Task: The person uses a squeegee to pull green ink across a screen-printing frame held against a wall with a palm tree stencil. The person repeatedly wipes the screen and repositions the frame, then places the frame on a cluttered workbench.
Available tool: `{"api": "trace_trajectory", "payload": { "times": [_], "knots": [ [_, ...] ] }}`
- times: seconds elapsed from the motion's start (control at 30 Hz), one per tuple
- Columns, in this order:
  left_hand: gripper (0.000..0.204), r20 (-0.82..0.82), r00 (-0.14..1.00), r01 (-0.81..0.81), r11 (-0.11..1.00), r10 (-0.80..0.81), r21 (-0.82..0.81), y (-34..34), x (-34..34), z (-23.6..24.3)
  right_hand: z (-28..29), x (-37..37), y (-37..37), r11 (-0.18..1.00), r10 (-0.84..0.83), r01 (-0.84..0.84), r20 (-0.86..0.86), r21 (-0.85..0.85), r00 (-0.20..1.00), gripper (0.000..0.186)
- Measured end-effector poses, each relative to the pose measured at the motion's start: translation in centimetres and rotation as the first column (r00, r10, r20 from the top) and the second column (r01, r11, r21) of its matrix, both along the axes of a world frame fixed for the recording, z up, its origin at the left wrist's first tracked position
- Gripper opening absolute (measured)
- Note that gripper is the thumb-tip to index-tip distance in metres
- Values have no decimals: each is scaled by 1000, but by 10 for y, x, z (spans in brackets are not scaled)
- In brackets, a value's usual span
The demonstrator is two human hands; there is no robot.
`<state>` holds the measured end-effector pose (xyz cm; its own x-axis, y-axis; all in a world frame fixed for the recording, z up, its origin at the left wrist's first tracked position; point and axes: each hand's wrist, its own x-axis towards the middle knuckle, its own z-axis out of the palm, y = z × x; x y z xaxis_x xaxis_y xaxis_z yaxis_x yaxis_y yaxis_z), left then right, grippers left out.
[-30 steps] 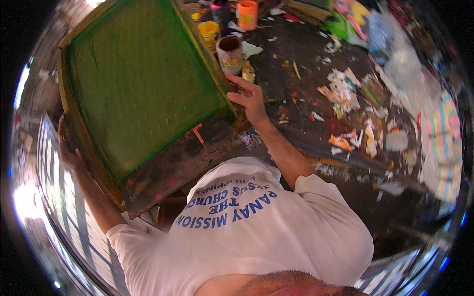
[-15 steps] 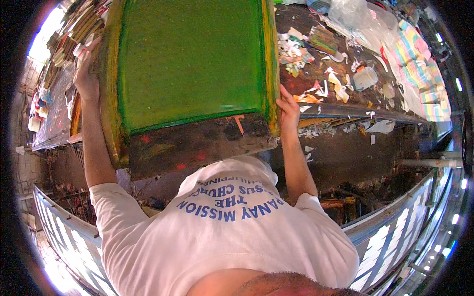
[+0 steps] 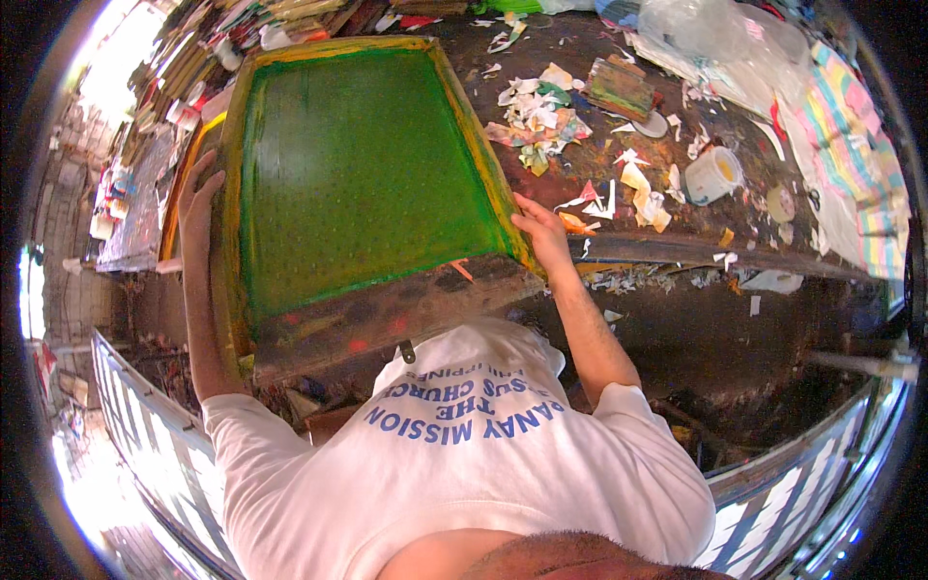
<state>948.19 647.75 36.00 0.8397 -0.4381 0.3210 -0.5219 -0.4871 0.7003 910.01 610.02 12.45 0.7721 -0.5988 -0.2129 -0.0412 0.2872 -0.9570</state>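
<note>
A large screen-printing frame with green mesh and yellow-stained edges spreads out in front of me, slanting over the worktable. Along its near end runs a dark, paint-stained strip with a small orange mark. My left hand is closed on the frame's left edge, fingers along the outer side. Gripping the right edge near its lower corner is my right hand; some of its fingers are hidden by the frame. Whether the frame's underside touches the table cannot be seen.
The dark worktable carries paper scraps, a paint-smeared block, a white plastic tub and a tape roll. Striped pastel cloth and clear plastic lie right. Stacked boards and small bottles stand left.
The frame has come down and tilted, so its far edge now shows along with more table behind it. Both hands keep their hold on its sides; the left hand has moved lower.
</note>
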Motion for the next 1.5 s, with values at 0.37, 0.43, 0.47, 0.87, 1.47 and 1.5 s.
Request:
{"api": "trace_trajectory", "payload": {
  "times": [0.37, 0.43, 0.47, 0.87, 1.47, 1.5],
  "knots": [
    [49, 41, 996, -75, 997, 74, 36, -10, 41, -1, -10, 58, -57, 916, 289, -300, -83, -266, 954, 43],
    [47, -33, 999, -39, 996, 37, -83, -8, 53, -8, -17, 80, -73, 786, 248, -335, -231, -520, 941, 39],
    [48, -9, 999, -52, 998, 51, -47, -7, 57, -12, -21, 94, -82, 529, 194, -349, -290, -773, 937, 39],
    [47, 76, 996, -41, 996, 34, 83, -33, 64, -8, -48, 225, -241, -29, -458, -605, -528, -795, 715, 54],
    [51, -255, 965, 7, 975, -65, -220, -143, 40, -79, 8, 116, -382, 30, -576, -565, -476, -825, 665, 41],
    [52, -194, 980, 16, 984, -50, -178, -139, 36, -82, 10, 129, -375, 55, -469, -553, -511, -831, 721, 41]
  ]
}}
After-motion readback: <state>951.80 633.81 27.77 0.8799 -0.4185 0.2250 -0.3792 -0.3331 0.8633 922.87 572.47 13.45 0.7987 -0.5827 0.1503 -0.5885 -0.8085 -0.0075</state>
